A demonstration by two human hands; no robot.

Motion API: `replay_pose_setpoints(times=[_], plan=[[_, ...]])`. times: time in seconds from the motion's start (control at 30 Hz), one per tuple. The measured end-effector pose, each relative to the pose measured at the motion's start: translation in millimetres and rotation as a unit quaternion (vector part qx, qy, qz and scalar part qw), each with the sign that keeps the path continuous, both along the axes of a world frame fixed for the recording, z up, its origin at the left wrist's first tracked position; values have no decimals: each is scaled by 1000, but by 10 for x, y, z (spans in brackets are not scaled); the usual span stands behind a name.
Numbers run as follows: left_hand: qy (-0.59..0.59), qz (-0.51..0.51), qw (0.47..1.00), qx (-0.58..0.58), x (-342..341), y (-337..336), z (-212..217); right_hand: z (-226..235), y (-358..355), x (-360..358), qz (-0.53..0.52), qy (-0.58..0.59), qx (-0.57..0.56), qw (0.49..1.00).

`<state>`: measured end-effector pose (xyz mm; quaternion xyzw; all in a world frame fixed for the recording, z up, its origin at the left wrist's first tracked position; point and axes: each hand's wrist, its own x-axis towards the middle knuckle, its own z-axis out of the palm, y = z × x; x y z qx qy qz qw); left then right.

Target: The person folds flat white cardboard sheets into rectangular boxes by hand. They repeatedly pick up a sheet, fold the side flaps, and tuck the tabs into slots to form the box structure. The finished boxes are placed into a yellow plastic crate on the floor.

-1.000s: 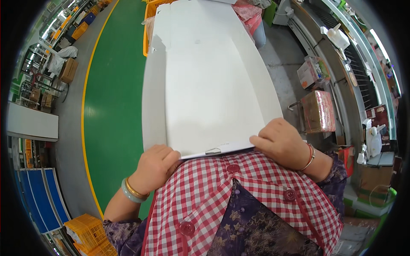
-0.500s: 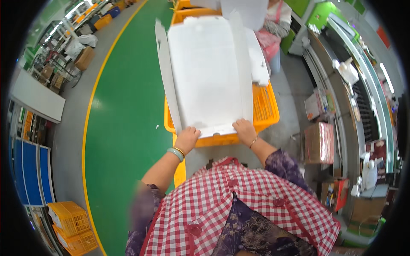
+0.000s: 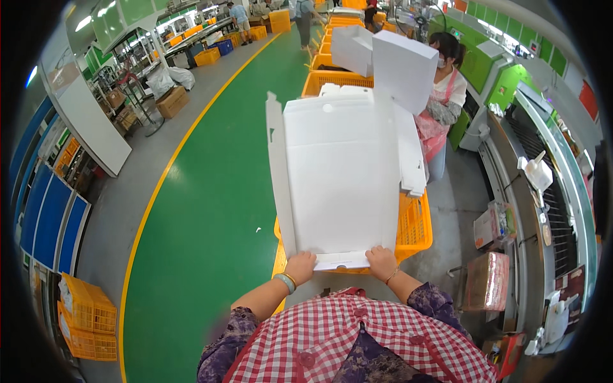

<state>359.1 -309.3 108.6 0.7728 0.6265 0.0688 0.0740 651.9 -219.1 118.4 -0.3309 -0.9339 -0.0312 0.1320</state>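
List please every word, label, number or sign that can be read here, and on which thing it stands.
None is readable.
White box, near flap: faint print, too small.
Small carton at right: coloured marks, too small and blurred.

A green floor (image 3: 198, 249) is bordered by a yellow line (image 3: 122, 319) (bent by the lens); blue panels (image 3: 54, 220) are ranged at left, and light is given, seemingly, by overhead tubes (image 3: 83, 23).
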Motion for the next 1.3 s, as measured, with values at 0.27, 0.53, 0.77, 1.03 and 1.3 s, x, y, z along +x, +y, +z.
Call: replay_pose_setpoints(times=[0.27,0.53,0.77,1.03,1.3], plan=[[11,-12,999,-32,41,-133,-98,-60,-103,19,21,2,-22,1000],[3,5,997,-76,8,-45,-13,2,-81,16,4,-19,-50,999],[-6,19,999,-44,-26,-108,-47,220,-161,490,107,36,-107,988],[-25,1,999,34,-10,-78,78,342,-291,457,18,98,-113,989],[-68,-61,996,-13,-264,-75,339,283,-367,453,-23,92,-109,990]])
